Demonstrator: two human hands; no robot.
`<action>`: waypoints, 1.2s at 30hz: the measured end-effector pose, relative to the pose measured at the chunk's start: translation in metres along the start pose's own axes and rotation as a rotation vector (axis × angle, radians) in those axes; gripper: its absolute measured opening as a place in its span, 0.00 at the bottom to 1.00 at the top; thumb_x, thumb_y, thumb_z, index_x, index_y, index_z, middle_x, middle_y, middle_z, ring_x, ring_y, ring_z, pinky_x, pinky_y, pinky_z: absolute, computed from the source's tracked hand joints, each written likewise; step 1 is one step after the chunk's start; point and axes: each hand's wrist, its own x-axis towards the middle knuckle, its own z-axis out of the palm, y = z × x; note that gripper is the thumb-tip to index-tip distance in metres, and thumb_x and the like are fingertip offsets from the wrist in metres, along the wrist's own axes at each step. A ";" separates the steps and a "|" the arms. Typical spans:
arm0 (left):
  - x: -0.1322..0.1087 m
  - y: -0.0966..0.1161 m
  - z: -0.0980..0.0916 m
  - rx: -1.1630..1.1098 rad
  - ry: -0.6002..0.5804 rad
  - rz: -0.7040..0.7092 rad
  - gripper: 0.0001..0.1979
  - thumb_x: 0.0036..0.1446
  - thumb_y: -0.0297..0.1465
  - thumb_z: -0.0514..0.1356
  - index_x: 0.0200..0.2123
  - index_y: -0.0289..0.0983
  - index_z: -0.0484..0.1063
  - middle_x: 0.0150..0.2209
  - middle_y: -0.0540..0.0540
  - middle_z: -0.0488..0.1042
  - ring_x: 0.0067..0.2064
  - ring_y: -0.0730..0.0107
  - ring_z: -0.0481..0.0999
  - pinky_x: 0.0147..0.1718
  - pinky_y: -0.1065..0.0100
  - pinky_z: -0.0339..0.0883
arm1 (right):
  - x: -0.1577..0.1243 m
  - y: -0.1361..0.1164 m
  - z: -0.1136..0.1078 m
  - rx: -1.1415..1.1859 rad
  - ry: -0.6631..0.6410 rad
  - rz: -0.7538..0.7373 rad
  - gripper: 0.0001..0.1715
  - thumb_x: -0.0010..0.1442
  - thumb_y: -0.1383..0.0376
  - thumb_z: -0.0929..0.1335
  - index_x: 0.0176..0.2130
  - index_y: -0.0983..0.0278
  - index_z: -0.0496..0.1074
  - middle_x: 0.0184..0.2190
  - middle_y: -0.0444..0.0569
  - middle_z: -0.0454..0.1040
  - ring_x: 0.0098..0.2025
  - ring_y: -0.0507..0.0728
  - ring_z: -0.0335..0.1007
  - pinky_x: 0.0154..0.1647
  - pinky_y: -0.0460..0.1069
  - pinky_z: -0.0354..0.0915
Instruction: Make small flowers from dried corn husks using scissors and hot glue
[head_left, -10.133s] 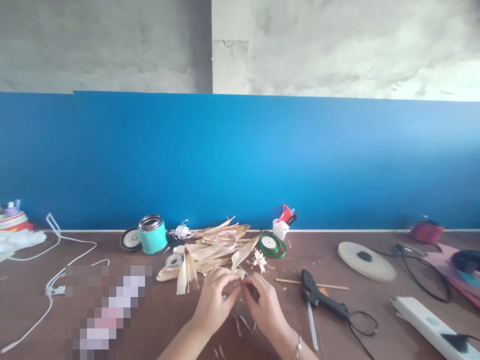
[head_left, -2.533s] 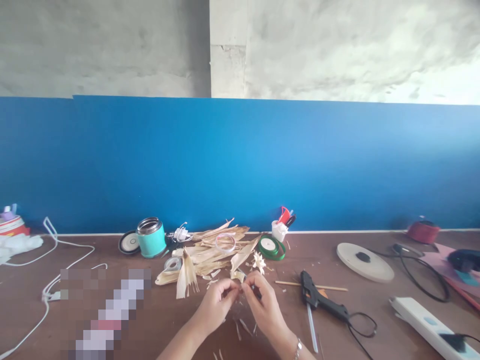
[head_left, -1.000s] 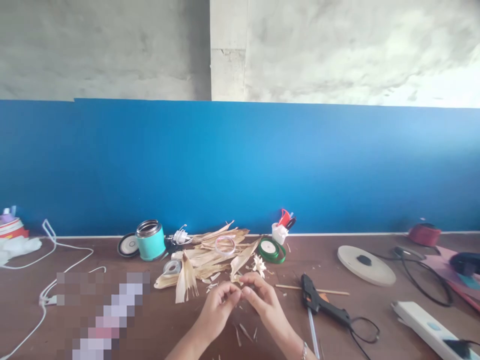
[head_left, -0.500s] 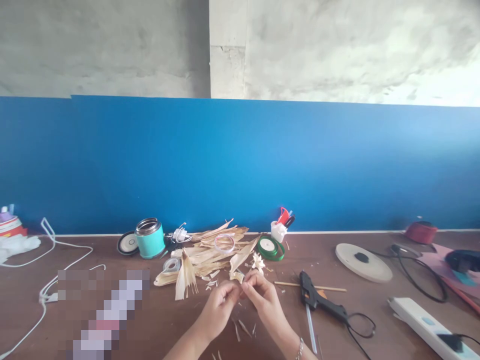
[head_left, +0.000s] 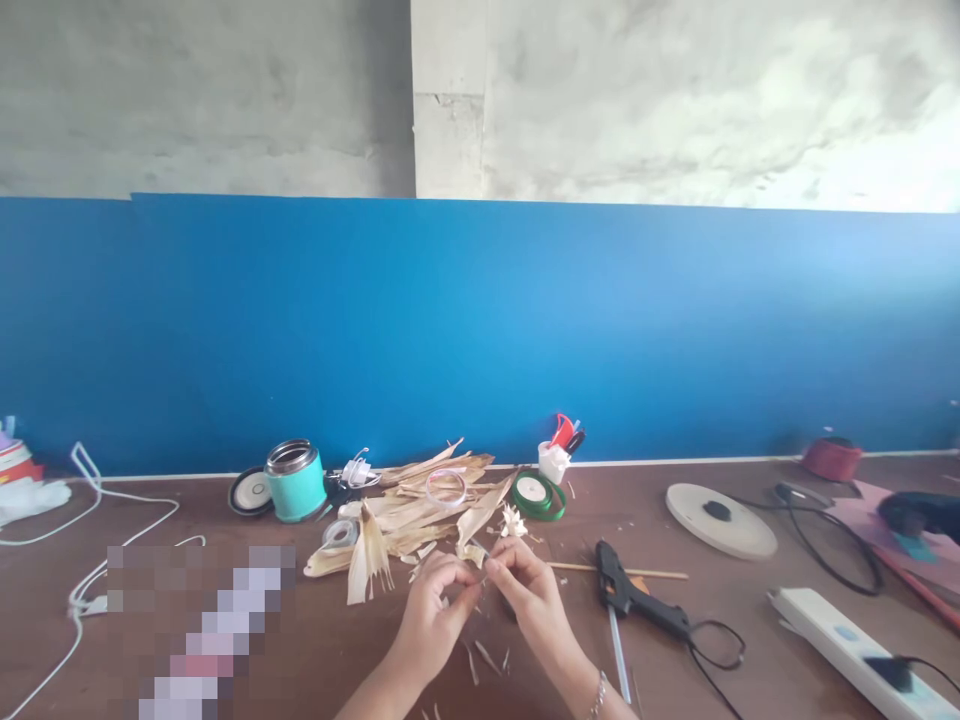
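Note:
My left hand (head_left: 435, 610) and my right hand (head_left: 529, 598) meet fingertip to fingertip over the brown table (head_left: 315, 650), both pinched on a small pale piece of dried husk (head_left: 480, 570) that is too small to see well. A pile of dried corn husks (head_left: 420, 505) lies just beyond the hands. A small husk flower (head_left: 513, 520) sits beside the pile. Thin husk slivers (head_left: 484, 657) are scattered below the hands.
A black glue gun (head_left: 637, 600) with its cord and a thin wooden stick (head_left: 645, 573) lie right of the hands. Behind stand a teal jar (head_left: 294, 482), green ribbon roll (head_left: 538, 493), pen cup (head_left: 556, 455) and tape rolls. A round white lid (head_left: 720, 507), white power strip (head_left: 847, 640) and white cables (head_left: 97, 530) flank them.
My hands have stayed together at the same spot, their fingers shifting slightly on the husk piece. The view has drifted a little to the right.

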 end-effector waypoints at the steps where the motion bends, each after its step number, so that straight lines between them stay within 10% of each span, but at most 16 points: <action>1: 0.000 -0.001 0.000 0.000 0.001 -0.004 0.10 0.54 0.35 0.59 0.23 0.38 0.71 0.28 0.47 0.74 0.35 0.63 0.72 0.38 0.66 0.63 | 0.001 -0.002 -0.001 -0.013 -0.001 -0.005 0.19 0.52 0.53 0.70 0.20 0.64 0.69 0.27 0.46 0.68 0.31 0.54 0.64 0.34 0.47 0.62; 11: 0.004 -0.008 0.001 -0.096 -0.006 -0.169 0.16 0.55 0.42 0.56 0.25 0.37 0.72 0.23 0.49 0.71 0.28 0.68 0.70 0.28 0.71 0.62 | 0.004 -0.011 -0.005 -0.196 -0.069 0.045 0.18 0.51 0.56 0.71 0.41 0.61 0.76 0.34 0.49 0.75 0.32 0.56 0.68 0.30 0.48 0.64; 19: 0.002 -0.010 0.006 -0.217 -0.033 -0.152 0.16 0.55 0.41 0.57 0.24 0.35 0.71 0.23 0.50 0.70 0.28 0.69 0.69 0.30 0.71 0.62 | 0.007 -0.010 0.005 -0.097 -0.060 0.037 0.17 0.49 0.54 0.71 0.19 0.64 0.74 0.25 0.47 0.71 0.27 0.54 0.65 0.28 0.47 0.62; 36: 0.000 -0.014 0.008 0.060 0.065 -0.008 0.13 0.54 0.37 0.58 0.21 0.38 0.72 0.25 0.47 0.72 0.32 0.64 0.71 0.34 0.67 0.62 | 0.005 -0.015 0.004 -0.239 -0.014 0.041 0.15 0.49 0.58 0.70 0.19 0.64 0.70 0.21 0.45 0.68 0.26 0.53 0.62 0.28 0.47 0.58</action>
